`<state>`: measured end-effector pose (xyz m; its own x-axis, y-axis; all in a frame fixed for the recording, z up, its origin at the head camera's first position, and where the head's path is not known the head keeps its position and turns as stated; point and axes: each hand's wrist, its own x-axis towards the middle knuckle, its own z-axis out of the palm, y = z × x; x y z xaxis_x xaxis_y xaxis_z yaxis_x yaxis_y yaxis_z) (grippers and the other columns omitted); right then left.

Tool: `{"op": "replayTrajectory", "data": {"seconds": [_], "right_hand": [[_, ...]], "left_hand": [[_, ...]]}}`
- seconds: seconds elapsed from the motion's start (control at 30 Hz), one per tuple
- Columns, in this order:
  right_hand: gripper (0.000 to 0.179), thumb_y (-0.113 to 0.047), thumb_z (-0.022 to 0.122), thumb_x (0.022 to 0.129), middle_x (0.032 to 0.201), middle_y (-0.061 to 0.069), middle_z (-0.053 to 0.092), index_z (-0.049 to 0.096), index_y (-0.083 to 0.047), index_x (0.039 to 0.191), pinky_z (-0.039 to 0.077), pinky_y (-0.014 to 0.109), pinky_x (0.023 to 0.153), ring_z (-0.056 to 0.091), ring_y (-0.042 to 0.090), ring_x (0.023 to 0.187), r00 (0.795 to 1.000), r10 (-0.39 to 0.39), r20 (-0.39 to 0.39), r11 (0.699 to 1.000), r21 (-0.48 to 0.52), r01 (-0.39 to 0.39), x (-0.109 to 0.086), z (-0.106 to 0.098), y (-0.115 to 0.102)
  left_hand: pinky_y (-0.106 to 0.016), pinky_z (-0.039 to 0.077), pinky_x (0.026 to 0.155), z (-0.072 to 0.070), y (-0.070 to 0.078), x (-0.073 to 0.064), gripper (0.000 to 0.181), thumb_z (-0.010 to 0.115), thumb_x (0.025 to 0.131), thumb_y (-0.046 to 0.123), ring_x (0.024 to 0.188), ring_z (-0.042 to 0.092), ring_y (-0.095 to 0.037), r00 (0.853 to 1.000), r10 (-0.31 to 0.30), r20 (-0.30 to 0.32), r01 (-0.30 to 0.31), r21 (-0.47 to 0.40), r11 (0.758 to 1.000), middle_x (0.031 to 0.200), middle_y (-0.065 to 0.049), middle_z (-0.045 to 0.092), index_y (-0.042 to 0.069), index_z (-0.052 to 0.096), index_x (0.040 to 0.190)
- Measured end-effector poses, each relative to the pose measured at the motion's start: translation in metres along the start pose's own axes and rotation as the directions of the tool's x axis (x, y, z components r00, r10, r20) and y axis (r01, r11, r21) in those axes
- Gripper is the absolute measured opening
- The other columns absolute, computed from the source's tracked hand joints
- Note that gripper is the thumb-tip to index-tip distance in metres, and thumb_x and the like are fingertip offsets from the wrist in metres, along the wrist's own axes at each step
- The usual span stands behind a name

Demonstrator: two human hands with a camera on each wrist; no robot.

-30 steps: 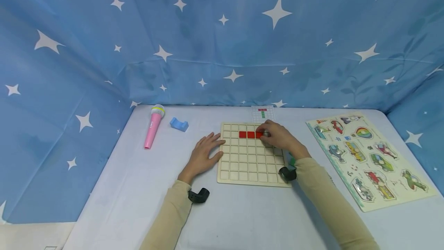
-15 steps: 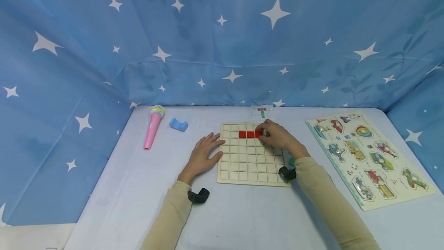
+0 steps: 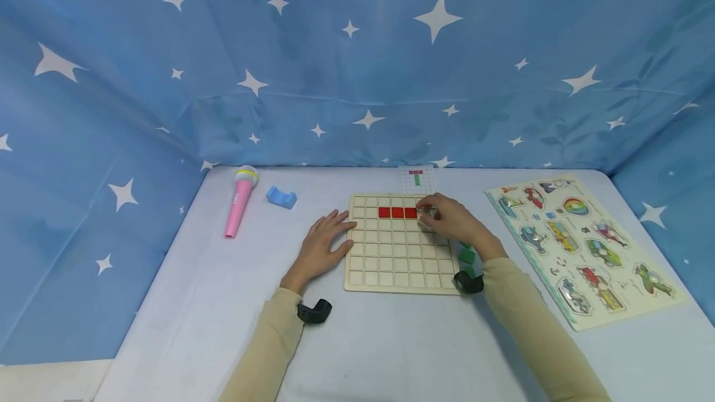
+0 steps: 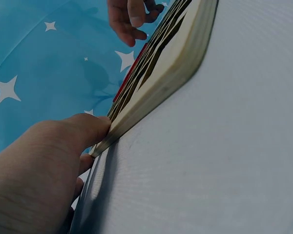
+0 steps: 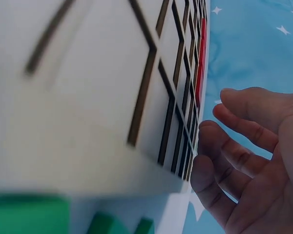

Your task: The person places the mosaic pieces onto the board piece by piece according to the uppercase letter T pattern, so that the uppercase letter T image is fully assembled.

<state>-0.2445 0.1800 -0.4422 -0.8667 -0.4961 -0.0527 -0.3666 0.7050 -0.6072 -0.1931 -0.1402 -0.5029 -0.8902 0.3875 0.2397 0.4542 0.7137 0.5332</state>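
Note:
A pale wooden grid board [image 3: 385,262] lies on the white table. Three red square tiles [image 3: 397,213] sit side by side in one row near its far edge. My right hand [image 3: 455,222] hovers just right of the row, its fingers loosely bent with nothing between them, as the right wrist view also shows. My left hand [image 3: 321,247] rests at the board's left edge, fingers spread. In the left wrist view its thumb [image 4: 95,127] touches the board's rim. Several green tiles [image 3: 467,255] lie beside the board's right edge, partly hidden by the right wrist.
Behind the board lies a small card [image 3: 427,186] printed with a red and green T on a grid. A pink microphone [image 3: 238,206] and a blue block [image 3: 281,198] are at the left. A picture puzzle board [image 3: 586,259] lies at the right. A starry blue curtain [image 3: 335,79] hangs behind.
My right fingers have let go of the rightmost red tile and drawn slightly right of it. More of the green tiles shows. My left hand stays at the board's edge; the head view has shifted a little.

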Motion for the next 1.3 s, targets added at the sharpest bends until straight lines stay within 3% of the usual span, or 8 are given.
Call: {"op": "replayTrajectory", "data": {"seconds": [0.57,0.9,1.3], "right_hand": [[0.026,-0.015,0.058,0.093,0.102,0.012,0.061,0.060,-0.003,0.116,0.047,0.029,0.062,0.056,0.017,0.077,0.998,-0.006,-0.063,0.999,-0.037,0.004,-0.039,-0.020,0.011],[0.023,-0.017,0.060,0.093,0.099,0.006,0.063,0.061,-0.006,0.113,0.047,0.024,0.060,0.056,0.013,0.075,0.998,-0.010,-0.064,1.000,-0.027,0.008,-0.069,-0.020,0.025],[0.025,-0.017,0.064,0.090,0.090,-0.001,0.060,0.061,-0.008,0.113,0.045,0.021,0.058,0.052,0.005,0.069,0.998,-0.026,-0.061,0.999,-0.020,0.025,-0.105,-0.013,0.026]], "left_hand": [[-0.048,0.018,0.119,-0.003,0.000,-0.002,0.041,0.057,0.094,0.032,0.144,0.027,-0.025,1.000,-0.024,-0.002,0.024,-0.012,1.000,0.150,-0.003,0.040,0.020,0.055,0.133],[-0.049,0.018,0.118,-0.002,0.000,-0.001,0.041,0.057,0.094,0.032,0.144,0.028,-0.026,1.000,-0.010,-0.003,0.010,-0.019,1.000,0.149,-0.005,0.041,0.019,0.055,0.133],[-0.049,0.019,0.118,-0.002,0.001,0.000,0.041,0.057,0.093,0.032,0.143,0.028,-0.027,1.000,-0.005,0.002,0.005,-0.022,1.000,0.149,-0.005,0.041,0.018,0.056,0.132]]}}
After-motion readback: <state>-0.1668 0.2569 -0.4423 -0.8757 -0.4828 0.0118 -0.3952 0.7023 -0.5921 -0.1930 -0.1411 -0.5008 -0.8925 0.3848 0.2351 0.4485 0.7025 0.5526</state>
